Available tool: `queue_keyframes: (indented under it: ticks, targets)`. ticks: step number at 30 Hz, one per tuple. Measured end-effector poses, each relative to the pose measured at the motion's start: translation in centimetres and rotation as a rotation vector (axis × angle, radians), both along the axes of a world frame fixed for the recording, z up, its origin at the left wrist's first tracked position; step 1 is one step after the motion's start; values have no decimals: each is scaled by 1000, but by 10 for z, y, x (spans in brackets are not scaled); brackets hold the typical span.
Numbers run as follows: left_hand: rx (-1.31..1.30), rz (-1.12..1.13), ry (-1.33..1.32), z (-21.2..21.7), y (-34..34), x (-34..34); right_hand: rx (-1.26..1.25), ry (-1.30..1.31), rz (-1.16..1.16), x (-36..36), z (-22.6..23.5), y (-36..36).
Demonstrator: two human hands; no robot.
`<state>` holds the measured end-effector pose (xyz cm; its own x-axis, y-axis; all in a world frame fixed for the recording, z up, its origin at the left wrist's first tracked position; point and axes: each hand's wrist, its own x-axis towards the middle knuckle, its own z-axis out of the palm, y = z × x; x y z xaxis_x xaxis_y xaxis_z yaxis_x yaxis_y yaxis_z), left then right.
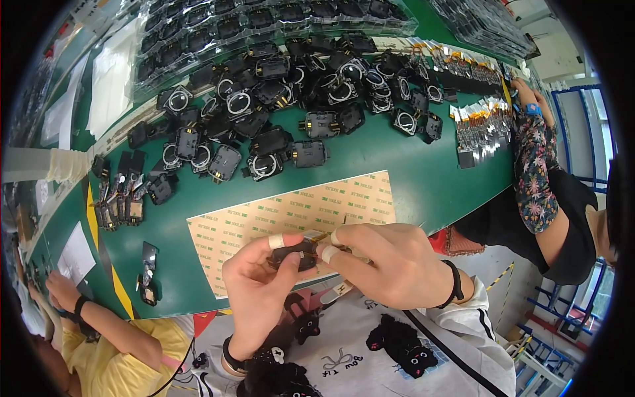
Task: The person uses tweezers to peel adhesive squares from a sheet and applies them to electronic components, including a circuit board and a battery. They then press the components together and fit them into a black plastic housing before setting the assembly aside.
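Above the table's near edge, my left hand (254, 281) is closed around a small black plastic housing (305, 263), thumb on its face. A small part with an orange and silver strip (320, 237) shows at the housing's upper edge. My right hand (387, 264) meets the housing from the right, thumb and fingers pinched together. What sits in that pinch is mostly hidden; a thin dark tip pokes up above the fingers. Pale finger covers wrap some fingertips of both hands. Beneath them lies a tan printed adhesive sheet (264, 221).
Many black housings (264, 142), several with silver rings, are heaped across the green table (410, 172). Clear trays (278, 30) of housings stand behind. Flex-cable parts (481, 129) lie right, small assemblies (122, 198) left. Co-workers' arms (534, 172) reach in at both sides.
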<state>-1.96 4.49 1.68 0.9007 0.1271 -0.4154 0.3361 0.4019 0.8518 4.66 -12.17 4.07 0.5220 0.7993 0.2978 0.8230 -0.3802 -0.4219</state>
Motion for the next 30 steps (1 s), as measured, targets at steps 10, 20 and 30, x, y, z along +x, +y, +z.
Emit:
queue_keyframes:
  ticks: [10, 20, 30]
  targets:
    - [10, -11, 62, -1, 0, 4, 38, 138, -53, 1, -7, -3]
    - [-79, 25, 179, 0, 5, 8, 548, 491, -325, 0, -15, -29]
    - [-59, 26, 173, -1, 3, 9, 961, 929, -450, -10, -44, -41]
